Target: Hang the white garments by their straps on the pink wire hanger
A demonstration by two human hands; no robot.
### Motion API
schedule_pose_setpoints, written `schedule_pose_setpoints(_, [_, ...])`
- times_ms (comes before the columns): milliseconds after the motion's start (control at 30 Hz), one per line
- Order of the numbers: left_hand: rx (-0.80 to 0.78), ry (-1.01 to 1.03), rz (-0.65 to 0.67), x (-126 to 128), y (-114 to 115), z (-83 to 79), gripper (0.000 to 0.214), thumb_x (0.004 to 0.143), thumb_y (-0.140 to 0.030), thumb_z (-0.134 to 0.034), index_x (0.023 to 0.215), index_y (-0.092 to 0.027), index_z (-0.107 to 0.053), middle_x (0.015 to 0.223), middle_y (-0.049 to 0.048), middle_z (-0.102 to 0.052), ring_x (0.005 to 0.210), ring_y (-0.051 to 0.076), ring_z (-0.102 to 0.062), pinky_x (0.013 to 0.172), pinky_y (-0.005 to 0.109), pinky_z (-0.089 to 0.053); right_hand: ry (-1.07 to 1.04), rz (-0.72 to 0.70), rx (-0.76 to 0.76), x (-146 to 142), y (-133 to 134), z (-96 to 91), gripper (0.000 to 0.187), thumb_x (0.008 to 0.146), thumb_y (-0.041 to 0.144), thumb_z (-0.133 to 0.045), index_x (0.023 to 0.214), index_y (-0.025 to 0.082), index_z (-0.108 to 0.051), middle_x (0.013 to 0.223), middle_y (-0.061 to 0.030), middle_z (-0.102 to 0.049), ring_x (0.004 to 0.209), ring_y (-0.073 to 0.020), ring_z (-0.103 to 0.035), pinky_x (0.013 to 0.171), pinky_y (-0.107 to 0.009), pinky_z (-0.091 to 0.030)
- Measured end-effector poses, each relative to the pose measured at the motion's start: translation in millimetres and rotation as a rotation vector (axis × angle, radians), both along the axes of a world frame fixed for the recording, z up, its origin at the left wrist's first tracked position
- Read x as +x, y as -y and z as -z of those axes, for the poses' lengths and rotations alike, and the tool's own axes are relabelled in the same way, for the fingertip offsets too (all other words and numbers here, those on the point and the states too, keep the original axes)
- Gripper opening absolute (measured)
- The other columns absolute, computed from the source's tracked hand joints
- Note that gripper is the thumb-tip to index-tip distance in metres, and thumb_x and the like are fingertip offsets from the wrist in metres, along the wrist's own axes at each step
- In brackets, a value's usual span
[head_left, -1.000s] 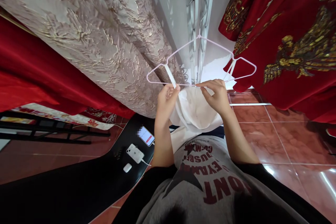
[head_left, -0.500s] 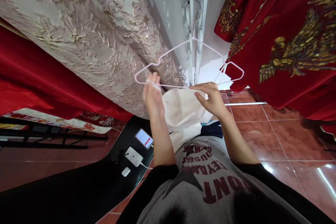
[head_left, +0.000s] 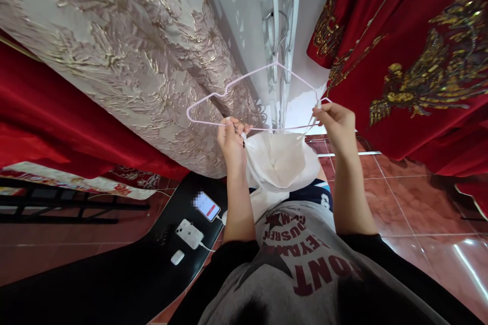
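Note:
A pale pink wire hanger (head_left: 213, 96) hangs by its hook from a white rail in front of me. A white garment (head_left: 280, 165) droops below its bottom bar. My left hand (head_left: 231, 142) is closed on the garment's left strap at the hanger's bottom bar. My right hand (head_left: 337, 122) is raised at the hanger's right shoulder, its fingers pinched on the right strap there.
A beige floral brocade garment (head_left: 125, 45) hangs at left with red cloth under it. Red gold-embroidered garments (head_left: 412, 61) hang at right. A black table (head_left: 114, 269) at lower left holds two phones (head_left: 189, 233) and a small white case. The floor is red tile (head_left: 412, 208).
My right hand has moved from the middle of the bottom bar up to the hanger's right shoulder. My left hand has shifted slightly right along the bar, still on the strap.

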State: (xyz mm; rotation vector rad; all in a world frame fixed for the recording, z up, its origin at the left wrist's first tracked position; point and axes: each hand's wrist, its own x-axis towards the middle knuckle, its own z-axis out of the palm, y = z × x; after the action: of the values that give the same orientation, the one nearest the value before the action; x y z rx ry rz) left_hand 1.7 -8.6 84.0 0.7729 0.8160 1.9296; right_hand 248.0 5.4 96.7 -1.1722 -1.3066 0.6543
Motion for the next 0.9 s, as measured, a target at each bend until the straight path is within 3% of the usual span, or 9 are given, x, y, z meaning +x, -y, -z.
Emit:
schedule_pose_setpoints(67, [0.010, 0.016, 0.023, 0.1, 1.5, -1.6, 0.034, 0.100, -0.045, -0.070, 0.080, -0.021, -0.057, 0.057, -0.0072, -0.039, 0.057, 0.011, -0.055, 0.076, 0.027, -0.057, -0.094, -0.037, 0.103, 1.2, -6.1, -11.4, 0.011, 0.084, 0.029, -0.073, 0.089, 0.021, -0.079, 0.086, -0.0024, -0.075, 0.081, -0.0176, -0.068, 0.078, -0.038, -0.057])
schedule_pose_setpoints(167, [-0.011, 0.049, 0.078, 0.0, 3.9, -3.2, 0.032, 0.102, -0.041, -0.069, 0.079, -0.020, -0.058, 0.057, -0.0071, -0.040, 0.058, 0.011, -0.056, 0.078, 0.028, -0.058, -0.295, -0.042, 0.262, 13.2, -19.0, -15.3, 0.024, 0.082, 0.025, -0.071, 0.104, 0.026, -0.080, 0.103, -0.0028, -0.076, 0.098, -0.0209, -0.072, 0.089, -0.041, -0.058])
schedule_pose_setpoints(267, [-0.044, 0.078, 0.115, -1.4, 4.3, -2.0, 0.032, 0.101, -0.039, -0.070, 0.078, -0.020, -0.059, 0.058, -0.0066, -0.042, 0.059, 0.011, -0.057, 0.079, 0.029, -0.059, -0.514, 0.097, 0.351, 33.5, -25.4, -3.3, 0.029, 0.081, 0.026, -0.069, 0.108, 0.029, -0.078, 0.111, -0.0036, -0.074, 0.102, -0.0216, -0.073, 0.095, -0.044, -0.058])
schedule_pose_setpoints(367, [-0.040, 0.087, 0.127, -1.7, 3.2, 1.1, 0.029, 0.101, -0.038, -0.071, 0.079, -0.020, -0.061, 0.058, -0.0060, -0.045, 0.060, 0.012, -0.059, 0.081, 0.030, -0.060, -0.620, 0.291, 0.437, 42.1, -12.2, 11.4, 0.017, 0.083, 0.029, -0.064, 0.095, 0.029, -0.076, 0.098, -0.0031, -0.072, 0.088, -0.0196, -0.072, 0.093, -0.043, -0.060])
schedule_pose_setpoints(467, [-0.045, 0.118, 0.153, 4.4, 3.2, 3.8, 0.026, 0.100, -0.036, -0.072, 0.082, -0.020, -0.063, 0.060, -0.0052, -0.048, 0.062, 0.012, -0.062, 0.084, 0.031, -0.061, -0.462, 0.255, 0.469, 26.0, 12.4, 16.2, 0.010, 0.085, 0.026, -0.065, 0.087, 0.028, -0.074, 0.085, 0.0001, -0.071, 0.081, -0.0192, -0.072, 0.085, -0.042, -0.061])
schedule_pose_setpoints(600, [-0.054, 0.128, 0.170, 17.2, 7.2, 7.8, 0.025, 0.096, -0.038, -0.075, 0.084, -0.020, -0.063, 0.064, -0.0035, -0.056, 0.071, 0.015, -0.070, 0.095, 0.038, -0.062, 0.165, -0.097, 0.228, -12.9, 28.3, 12.3, 0.020, 0.092, 0.036, -0.072, 0.108, 0.026, -0.078, 0.110, -0.0050, -0.082, 0.109, -0.0250, -0.075, 0.104, -0.051, -0.057])
schedule_pose_setpoints(667, [-0.047, 0.079, 0.148, 15.7, 9.5, 11.7, 0.021, 0.093, -0.038, -0.076, 0.088, -0.020, -0.067, 0.070, 0.0000, -0.065, 0.080, 0.018, -0.075, 0.098, 0.041, -0.062, 0.342, -0.156, 0.149, -25.3, 26.8, 13.3, 0.028, 0.095, 0.043, -0.070, 0.116, 0.026, -0.077, 0.114, -0.0070, -0.082, 0.114, -0.0273, -0.074, 0.108, -0.054, -0.055])
schedule_pose_setpoints(800, [-0.026, -0.085, -0.125, -17.5, 10.8, 21.7, 0.019, 0.089, -0.035, -0.072, 0.101, -0.020, -0.074, 0.106, 0.0098, -0.081, 0.101, 0.025, -0.079, 0.100, 0.044, -0.062, 0.257, -0.081, 0.091, -24.8, 22.8, 19.8, 0.041, 0.103, 0.049, -0.058, 0.137, 0.028, -0.067, 0.110, -0.0088, -0.082, 0.114, -0.0280, -0.073, 0.081, -0.043, -0.063])
schedule_pose_setpoints(900, [0.021, -0.218, -0.386, -54.9, 12.6, 21.8, 0.016, 0.087, -0.031, -0.077, 0.100, -0.021, -0.078, 0.123, 0.0079, -0.080, 0.116, 0.026, -0.076, 0.103, 0.043, -0.061, 0.225, -0.054, 0.133, -14.8, 24.1, 20.2, 0.042, 0.105, 0.044, -0.054, 0.143, 0.030, -0.062, 0.110, -0.0074, -0.082, 0.105, -0.0250, -0.076, 0.087, -0.046, -0.062])
